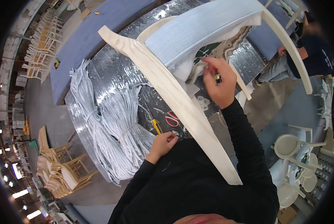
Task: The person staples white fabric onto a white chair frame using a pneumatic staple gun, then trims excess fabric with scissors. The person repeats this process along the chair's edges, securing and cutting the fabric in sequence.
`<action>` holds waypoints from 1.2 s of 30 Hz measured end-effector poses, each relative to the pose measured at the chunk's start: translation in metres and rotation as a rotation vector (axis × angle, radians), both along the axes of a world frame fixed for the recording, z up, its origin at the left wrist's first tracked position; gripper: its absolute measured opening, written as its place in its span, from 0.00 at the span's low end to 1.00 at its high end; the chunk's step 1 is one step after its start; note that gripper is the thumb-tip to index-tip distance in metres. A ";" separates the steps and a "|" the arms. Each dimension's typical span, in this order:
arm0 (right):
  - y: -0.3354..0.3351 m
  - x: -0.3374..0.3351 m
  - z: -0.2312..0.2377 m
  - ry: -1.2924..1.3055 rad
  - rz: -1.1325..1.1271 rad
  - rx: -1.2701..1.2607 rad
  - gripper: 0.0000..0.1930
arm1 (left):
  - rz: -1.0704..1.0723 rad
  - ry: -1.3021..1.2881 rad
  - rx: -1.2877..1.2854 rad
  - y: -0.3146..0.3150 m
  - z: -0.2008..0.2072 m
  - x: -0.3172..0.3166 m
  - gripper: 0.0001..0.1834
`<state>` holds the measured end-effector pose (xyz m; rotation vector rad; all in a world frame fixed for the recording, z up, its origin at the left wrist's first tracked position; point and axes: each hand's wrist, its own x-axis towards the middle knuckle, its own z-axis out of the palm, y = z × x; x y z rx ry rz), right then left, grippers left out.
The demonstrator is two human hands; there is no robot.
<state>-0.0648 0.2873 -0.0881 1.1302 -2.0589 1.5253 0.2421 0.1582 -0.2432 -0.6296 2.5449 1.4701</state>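
Note:
A pale wooden chair lies tipped over on the table, its light blue fabric seat turned sideways. White padding and loose fabric edges show along the seat's open underside. My right hand is beside that underside, fingers curled around a small yellowish thing that I cannot make out. Low at the table's near edge, my left hand has its fingers pinched together; what they hold, if anything, is hidden. Just beyond it lie a yellow utility knife and red-handled scissors.
Tied bundles of grey-blue piping strips cover the left part of the shiny film-covered table. A blue padded bench runs behind. At right stands another person. Stacked chairs are at lower left, more chair frames at lower right.

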 end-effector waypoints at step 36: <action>-0.037 0.016 0.099 -0.177 0.118 0.321 0.17 | -0.301 0.005 -0.010 -0.043 -0.060 -0.081 0.15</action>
